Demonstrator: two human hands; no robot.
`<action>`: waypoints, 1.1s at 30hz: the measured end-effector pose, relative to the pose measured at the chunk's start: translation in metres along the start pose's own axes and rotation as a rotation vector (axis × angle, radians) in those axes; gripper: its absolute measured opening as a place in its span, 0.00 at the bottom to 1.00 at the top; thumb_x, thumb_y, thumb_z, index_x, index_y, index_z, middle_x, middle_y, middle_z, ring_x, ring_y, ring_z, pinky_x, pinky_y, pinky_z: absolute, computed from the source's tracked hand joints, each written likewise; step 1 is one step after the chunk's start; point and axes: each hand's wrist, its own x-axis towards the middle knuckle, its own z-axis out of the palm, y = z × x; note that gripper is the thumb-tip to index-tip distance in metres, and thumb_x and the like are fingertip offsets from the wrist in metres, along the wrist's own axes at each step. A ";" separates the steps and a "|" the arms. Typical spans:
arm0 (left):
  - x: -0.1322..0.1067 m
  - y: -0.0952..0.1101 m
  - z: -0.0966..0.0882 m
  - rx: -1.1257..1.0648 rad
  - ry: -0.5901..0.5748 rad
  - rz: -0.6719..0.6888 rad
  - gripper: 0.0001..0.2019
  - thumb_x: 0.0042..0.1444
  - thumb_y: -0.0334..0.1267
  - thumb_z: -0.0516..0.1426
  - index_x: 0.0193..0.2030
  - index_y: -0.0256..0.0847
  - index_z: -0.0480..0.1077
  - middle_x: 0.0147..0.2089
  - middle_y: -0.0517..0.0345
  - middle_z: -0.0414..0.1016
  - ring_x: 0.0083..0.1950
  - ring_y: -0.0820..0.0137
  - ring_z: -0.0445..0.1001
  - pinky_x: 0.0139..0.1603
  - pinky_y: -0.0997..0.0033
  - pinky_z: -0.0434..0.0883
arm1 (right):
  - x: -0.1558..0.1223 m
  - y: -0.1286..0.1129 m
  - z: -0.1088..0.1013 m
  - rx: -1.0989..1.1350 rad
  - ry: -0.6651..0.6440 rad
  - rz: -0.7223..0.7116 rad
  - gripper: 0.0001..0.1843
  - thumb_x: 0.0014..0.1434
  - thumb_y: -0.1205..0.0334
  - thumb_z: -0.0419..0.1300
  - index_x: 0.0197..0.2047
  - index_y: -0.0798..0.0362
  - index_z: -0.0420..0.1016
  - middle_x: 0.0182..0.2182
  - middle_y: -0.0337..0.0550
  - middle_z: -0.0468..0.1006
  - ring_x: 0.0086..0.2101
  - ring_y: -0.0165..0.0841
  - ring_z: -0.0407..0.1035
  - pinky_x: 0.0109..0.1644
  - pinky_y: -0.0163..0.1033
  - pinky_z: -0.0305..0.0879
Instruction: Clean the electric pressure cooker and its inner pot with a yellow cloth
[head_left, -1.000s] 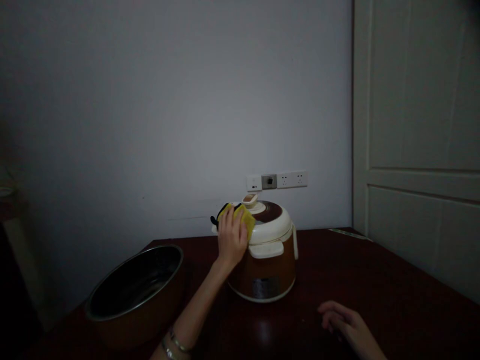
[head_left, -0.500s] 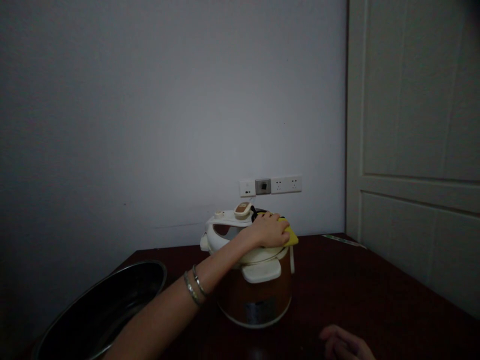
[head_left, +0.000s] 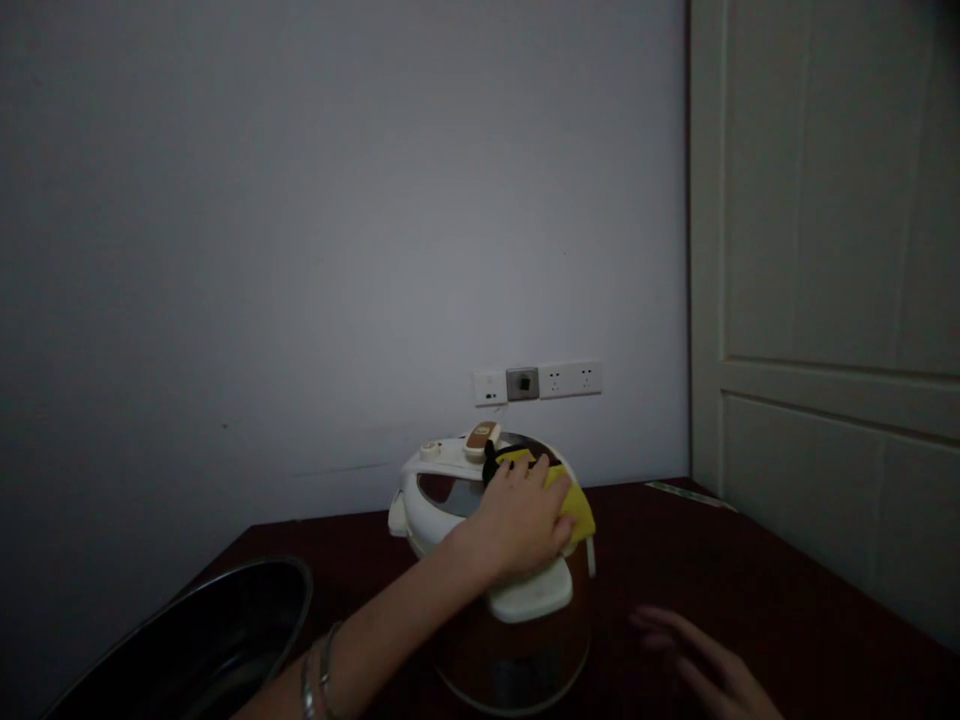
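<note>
My left hand (head_left: pixel 529 510), with two bangles on its wrist, presses a yellow cleaning cloth (head_left: pixel 576 508) with black edging against the right part of a cooker lid. Its fingers spread over the cloth and grip it. The electric pressure cooker (head_left: pixel 450 522) has a white lid with a brown-topped knob and a brown body, and stands upright. The forearm hides part of its front. My right hand (head_left: pixel 694 650) hovers at the lower right, apart from the cooker, with its fingers loosely apart and nothing in them. It is slightly blurred.
A large dark pan or basin (head_left: pixel 289 590) with a shiny rim sits at the left, partly out of frame. Everything stands on a dark red table (head_left: pixel 645 545). Behind are a wall with sockets (head_left: pixel 570 379) and, to the right, a pale panelled door (head_left: pixel 825 250).
My left hand and the cloth have shifted toward me over the lid's right side. My right hand has risen a little and its fingers have spread. The view has shifted slightly.
</note>
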 end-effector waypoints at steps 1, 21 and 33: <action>-0.011 -0.002 0.000 -0.010 0.025 -0.006 0.23 0.61 0.45 0.45 0.60 0.38 0.58 0.64 0.43 0.59 0.63 0.54 0.59 0.60 0.48 0.58 | 0.011 -0.011 -0.004 -0.037 0.018 -0.059 0.22 0.51 0.47 0.59 0.47 0.47 0.76 0.47 0.48 0.77 0.46 0.42 0.72 0.50 0.43 0.68; -0.091 -0.070 0.023 -0.138 0.334 -0.150 0.21 0.63 0.39 0.44 0.60 0.37 0.60 0.61 0.46 0.64 0.63 0.62 0.59 0.63 0.50 0.59 | 0.099 -0.035 0.015 0.033 0.043 -0.215 0.27 0.56 0.45 0.55 0.55 0.48 0.70 0.56 0.44 0.69 0.56 0.43 0.61 0.61 0.53 0.53; -0.074 -0.159 0.059 -0.670 0.327 -0.649 0.26 0.61 0.46 0.38 0.58 0.33 0.61 0.62 0.45 0.62 0.63 0.65 0.60 0.65 0.62 0.52 | 0.094 -0.034 0.018 -0.029 0.042 -0.262 0.25 0.57 0.46 0.55 0.55 0.47 0.71 0.55 0.43 0.69 0.54 0.44 0.64 0.60 0.53 0.54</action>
